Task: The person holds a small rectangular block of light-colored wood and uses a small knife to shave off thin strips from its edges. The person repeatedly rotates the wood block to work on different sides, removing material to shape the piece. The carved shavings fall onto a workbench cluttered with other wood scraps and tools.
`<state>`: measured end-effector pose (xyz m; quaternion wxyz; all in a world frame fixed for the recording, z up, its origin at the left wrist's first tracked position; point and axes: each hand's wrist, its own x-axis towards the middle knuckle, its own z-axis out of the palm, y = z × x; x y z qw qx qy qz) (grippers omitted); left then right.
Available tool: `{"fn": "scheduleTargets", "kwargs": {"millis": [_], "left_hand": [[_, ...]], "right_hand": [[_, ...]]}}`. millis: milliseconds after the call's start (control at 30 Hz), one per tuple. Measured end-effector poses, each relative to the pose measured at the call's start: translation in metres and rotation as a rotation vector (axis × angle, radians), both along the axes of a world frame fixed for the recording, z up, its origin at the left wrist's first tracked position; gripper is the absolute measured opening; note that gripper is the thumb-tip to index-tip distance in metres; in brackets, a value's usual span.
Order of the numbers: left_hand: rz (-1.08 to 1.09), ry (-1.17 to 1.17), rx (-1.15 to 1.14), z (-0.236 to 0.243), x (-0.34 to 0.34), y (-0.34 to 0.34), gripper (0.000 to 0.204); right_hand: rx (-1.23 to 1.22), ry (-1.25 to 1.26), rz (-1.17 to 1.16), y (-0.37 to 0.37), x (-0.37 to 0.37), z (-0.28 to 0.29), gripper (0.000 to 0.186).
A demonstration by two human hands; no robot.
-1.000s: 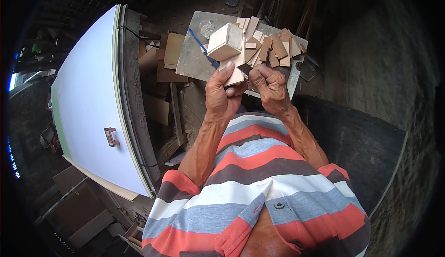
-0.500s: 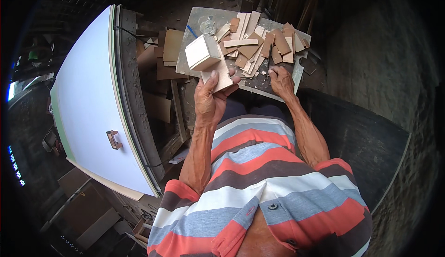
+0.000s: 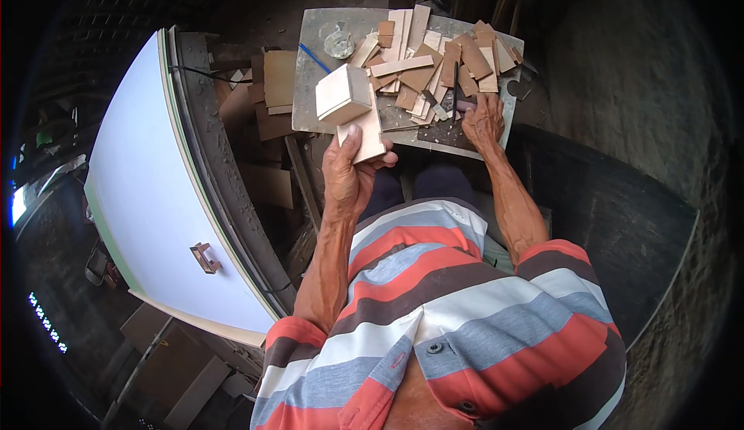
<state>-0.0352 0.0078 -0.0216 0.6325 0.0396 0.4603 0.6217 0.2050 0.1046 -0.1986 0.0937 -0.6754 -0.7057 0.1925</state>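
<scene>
My left hand grips a small pale wooden piece, thumb on top and fingers underneath. It is a flat board with a boxy, angled block at its far end, held up over the table's near left edge. My right hand is low at the near right of the table, its fingers bent down; what they hold, if anything, is hidden. Right beside its thumb stands a thin dark bar, its kind unclear. Wood offcuts, pale and brown, lie heaped just beyond both hands.
The small worktable carries a clear round dish and a blue stick-like thing. To the left leans a large white panel with a small brown wooden piece on it. A dark board lies at the right.
My right hand has shifted right and slightly farther along the table. The dark bar now shows more upright beside it. My left hand still holds the wooden piece, now turned slightly; the view has shifted.
</scene>
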Motion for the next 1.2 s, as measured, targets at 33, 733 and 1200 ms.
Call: {"fn": "scheduleTargets", "kwargs": {"millis": [33, 733, 1200], "left_hand": [[0.018, 0.03, -0.004, 0.008, 0.004, 0.009, 0.033], [-0.028, -0.455, -0.101, 0.013, 0.002, 0.069, 0.014], [-0.1, -0.15, 0.142, 0.032, 0.013, 0.065, 0.023]], "right_hand": [[-0.049, -0.039, 0.04, -0.001, 0.011, -0.009, 0.037], [0.212, 0.833, 0.311, -0.029, -0.091, 0.155, 0.064], [0.004, 1.454, -0.062, -0.019, -0.084, 0.204, 0.016]]}}
